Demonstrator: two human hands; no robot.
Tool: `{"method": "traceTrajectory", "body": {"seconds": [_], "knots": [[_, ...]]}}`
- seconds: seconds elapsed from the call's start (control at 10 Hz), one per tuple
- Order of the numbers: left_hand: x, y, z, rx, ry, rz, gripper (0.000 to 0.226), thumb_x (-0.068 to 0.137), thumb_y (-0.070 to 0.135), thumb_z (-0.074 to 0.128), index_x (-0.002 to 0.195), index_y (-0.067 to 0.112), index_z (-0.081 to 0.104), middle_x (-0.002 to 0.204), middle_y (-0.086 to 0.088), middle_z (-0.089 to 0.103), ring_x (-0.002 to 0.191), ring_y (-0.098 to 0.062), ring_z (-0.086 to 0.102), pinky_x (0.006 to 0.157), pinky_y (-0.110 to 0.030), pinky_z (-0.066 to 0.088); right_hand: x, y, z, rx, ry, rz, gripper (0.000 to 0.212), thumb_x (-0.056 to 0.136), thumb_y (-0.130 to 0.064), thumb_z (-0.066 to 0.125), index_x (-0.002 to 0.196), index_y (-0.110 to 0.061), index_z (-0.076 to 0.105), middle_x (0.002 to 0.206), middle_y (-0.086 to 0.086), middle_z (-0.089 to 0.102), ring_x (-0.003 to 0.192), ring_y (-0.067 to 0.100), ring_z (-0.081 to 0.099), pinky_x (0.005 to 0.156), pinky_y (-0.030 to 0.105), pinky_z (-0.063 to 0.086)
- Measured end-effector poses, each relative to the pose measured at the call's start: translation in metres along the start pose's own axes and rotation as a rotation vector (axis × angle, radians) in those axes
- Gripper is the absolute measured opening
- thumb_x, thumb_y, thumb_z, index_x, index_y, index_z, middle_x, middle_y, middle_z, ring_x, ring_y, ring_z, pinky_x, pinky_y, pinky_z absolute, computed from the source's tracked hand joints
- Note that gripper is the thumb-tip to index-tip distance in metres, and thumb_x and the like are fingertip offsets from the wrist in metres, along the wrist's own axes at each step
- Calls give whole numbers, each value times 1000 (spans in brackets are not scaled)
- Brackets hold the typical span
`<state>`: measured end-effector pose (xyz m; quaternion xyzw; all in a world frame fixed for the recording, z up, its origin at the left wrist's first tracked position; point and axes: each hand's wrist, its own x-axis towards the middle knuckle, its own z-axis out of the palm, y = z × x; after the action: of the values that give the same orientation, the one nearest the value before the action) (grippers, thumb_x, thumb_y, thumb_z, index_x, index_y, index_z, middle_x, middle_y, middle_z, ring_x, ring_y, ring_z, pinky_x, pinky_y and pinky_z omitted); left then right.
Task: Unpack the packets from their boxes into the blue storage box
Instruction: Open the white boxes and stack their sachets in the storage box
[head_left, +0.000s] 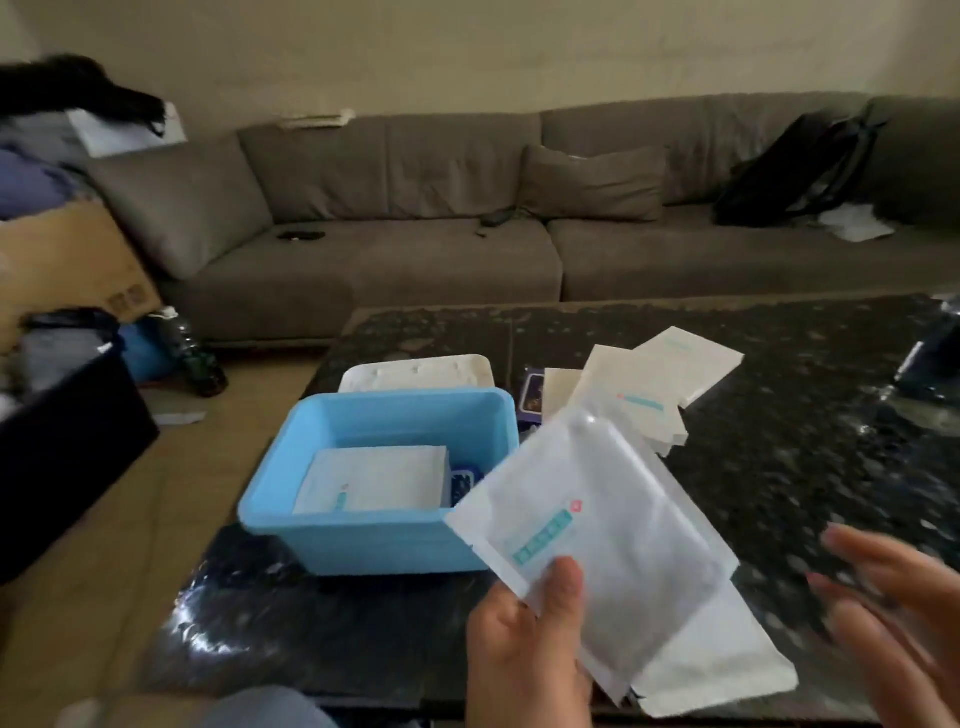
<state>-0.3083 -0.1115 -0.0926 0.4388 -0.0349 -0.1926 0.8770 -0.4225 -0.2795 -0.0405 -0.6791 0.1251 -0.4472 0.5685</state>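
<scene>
My left hand (524, 644) grips a stack of white packets (608, 545) with teal print, held tilted just right of the blue storage box (363, 540). White packets (371, 480) lie flat inside that box, with a dark blue item (464, 482) beside them. My right hand (898, 618) hovers blurred at the lower right, fingers spread and holding nothing, apart from the packets. Several flat white cartons (660, 384) lie on the dark table behind the held packets.
The box's white lid (415, 371) lies behind it on the dark speckled table (779, 467). A purple item (532, 397) peeks out by the cartons. A grey sofa (415, 218) runs along the back. A black bin (67, 431) and cardboard box (67, 254) stand at left.
</scene>
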Motion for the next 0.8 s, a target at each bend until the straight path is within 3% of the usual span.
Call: {"method": "traceTrajectory", "body": {"seconds": [0.1, 0.2, 0.3, 0.4, 0.5, 0.6, 0.7, 0.8], "knots": [[9, 31, -5, -247, -7, -222, 93, 17, 32, 102, 103, 9, 76, 109, -28, 70, 96, -45, 70, 74, -50, 61, -3, -6, 75, -1, -271, 271, 86, 39, -60, 89, 113, -24, 63, 102, -4, 75, 90, 11, 72, 67, 30, 60], [12, 49, -6, -323, 30, -244, 73, 43, 34, 97, 106, 5, 74, 108, -28, 71, 98, -47, 69, 78, -58, 56, 17, 7, 109, -42, -454, 459, 58, 60, -48, 81, 109, -20, 68, 87, 5, 77, 74, 22, 75, 58, 36, 61], [25, 73, -22, -235, 143, -131, 46, 72, 38, 62, 111, 15, 66, 98, -19, 76, 88, -35, 74, 75, -51, 60, 35, 8, 121, -155, -527, 452, 32, 69, -24, 73, 101, -20, 70, 83, 1, 77, 72, 19, 74, 60, 37, 61], [38, 95, -49, -155, 261, -14, 48, 73, 41, 61, 117, 23, 62, 96, -13, 77, 79, -28, 76, 58, -42, 62, 47, 10, 140, -215, -619, 486, 29, 71, -26, 71, 100, -25, 69, 85, -6, 76, 74, 15, 74, 60, 32, 60], [50, 116, -75, 28, 266, 45, 44, 73, 44, 60, 104, 15, 70, 93, -12, 77, 78, -25, 76, 62, -38, 57, 60, 14, 158, -239, -649, 486, 31, 71, -27, 70, 102, -26, 69, 87, -9, 76, 77, 13, 74, 64, 34, 62], [64, 139, -95, 208, 305, 204, 32, 76, 43, 61, 69, 15, 75, 83, -12, 77, 73, -23, 74, 66, -35, 53, 77, 21, 183, -226, -664, 513, 24, 74, -28, 68, 99, -29, 68, 87, -7, 75, 79, 14, 74, 62, 30, 61], [82, 160, -113, 334, 343, 439, 22, 89, 27, 61, 77, 15, 74, 81, -9, 77, 76, -23, 74, 76, -37, 55, 96, 32, 216, -303, -704, 485, 15, 87, -23, 65, 101, -28, 67, 95, -4, 71, 79, 17, 72, 58, 25, 59], [103, 172, -125, 650, 339, 593, 13, 94, 15, 62, 89, 22, 71, 84, 5, 77, 82, -13, 74, 78, -28, 57, 105, 49, 248, -427, -815, 518, 19, 90, -22, 65, 109, -21, 64, 101, 1, 68, 84, 18, 70, 60, 27, 61]]}}
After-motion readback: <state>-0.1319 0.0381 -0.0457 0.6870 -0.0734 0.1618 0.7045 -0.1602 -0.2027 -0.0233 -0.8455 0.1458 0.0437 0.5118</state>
